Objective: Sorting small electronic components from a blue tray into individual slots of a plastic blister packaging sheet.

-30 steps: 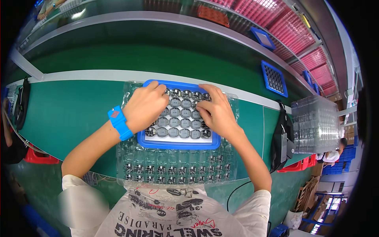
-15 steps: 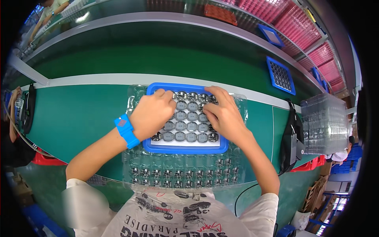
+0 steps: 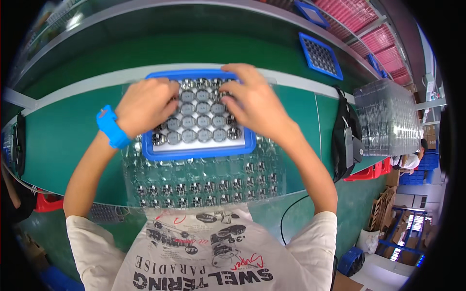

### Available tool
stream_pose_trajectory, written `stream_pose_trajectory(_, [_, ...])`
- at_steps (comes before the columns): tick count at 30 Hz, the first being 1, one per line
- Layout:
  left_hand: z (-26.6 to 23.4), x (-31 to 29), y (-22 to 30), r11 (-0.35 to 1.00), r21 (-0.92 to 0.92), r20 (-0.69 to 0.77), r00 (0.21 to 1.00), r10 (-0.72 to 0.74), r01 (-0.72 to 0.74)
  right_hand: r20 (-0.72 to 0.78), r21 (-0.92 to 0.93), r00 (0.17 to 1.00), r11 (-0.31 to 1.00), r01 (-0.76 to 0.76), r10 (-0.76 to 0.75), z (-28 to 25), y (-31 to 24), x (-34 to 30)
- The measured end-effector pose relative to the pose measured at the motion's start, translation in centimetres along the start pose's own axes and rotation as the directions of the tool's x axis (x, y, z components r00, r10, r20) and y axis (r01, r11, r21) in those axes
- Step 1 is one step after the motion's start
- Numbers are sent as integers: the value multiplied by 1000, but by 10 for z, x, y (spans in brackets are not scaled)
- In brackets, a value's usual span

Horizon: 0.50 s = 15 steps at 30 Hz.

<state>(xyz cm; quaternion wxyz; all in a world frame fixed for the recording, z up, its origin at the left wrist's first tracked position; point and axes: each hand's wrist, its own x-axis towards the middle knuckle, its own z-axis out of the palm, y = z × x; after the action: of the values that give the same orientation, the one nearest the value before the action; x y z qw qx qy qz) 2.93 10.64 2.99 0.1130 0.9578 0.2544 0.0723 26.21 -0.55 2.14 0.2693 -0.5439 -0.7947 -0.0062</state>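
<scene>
A blue-rimmed tray point(image 3: 201, 154) lies in front of me, holding rows of rounded grey parts point(image 3: 204, 121) on a white base. Darker parts with metallic detail point(image 3: 202, 83) line its far row and sides. My left hand point(image 3: 145, 104) is over the tray's left side, fingers curled together at the parts; its fingertips hide whatever they pinch. Over the right side, my right hand point(image 3: 257, 104) has thumb and forefinger bent close together at a dark part, other fingers reaching toward the far rim. Whether either hand grips a part is too small to make out.
Beneath the blue tray, a clear plastic blister tray point(image 3: 194, 170) holds small dark electronic pieces point(image 3: 223, 185) in its near rows. Stacked clear trays point(image 3: 388, 116) and a black bag point(image 3: 345, 136) stand to the right. Another filled blue tray point(image 3: 320, 56) rests beyond the white ledge point(image 3: 291, 80).
The whole view has shifted, so tray and hands appear higher and farther left. Both hands stay over the same sides of the tray, their fingers slightly changed in position.
</scene>
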Motion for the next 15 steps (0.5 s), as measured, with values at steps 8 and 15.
stream_pose_trajectory(8, [20,-41,84,944,-204,-11,965,262,-258,641,2,693,901,-433,332,-70,-38,-86])
stream_pose_trajectory(15, [91,-18,154,857,-302,39,892,450,-418,603,-140,709,923,-358,366,-50,-51,-118])
